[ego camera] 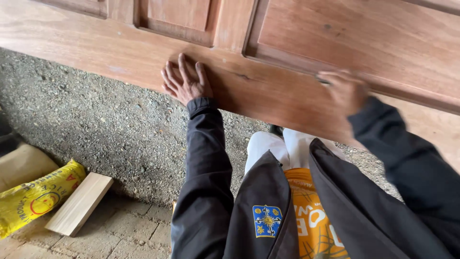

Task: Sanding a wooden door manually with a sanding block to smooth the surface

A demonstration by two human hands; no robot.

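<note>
Head view, wooden door [287, 57] over gravel ground [96, 120], left hand [186, 82] flat, right hand [346, 91] blurred.

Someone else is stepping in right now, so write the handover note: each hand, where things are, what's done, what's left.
Left hand: flat, fingers spread, pressing on the bottom rail of the wooden panelled door, holding nothing.
Right hand: blurred on the same rail, further right; it seems to grip something small, but I cannot tell what.
The door lies across in front of the person, above gravel ground.
A wood block and a yellow sack lie at lower left.
Done and left: the surface shows no clear sign.
</note>
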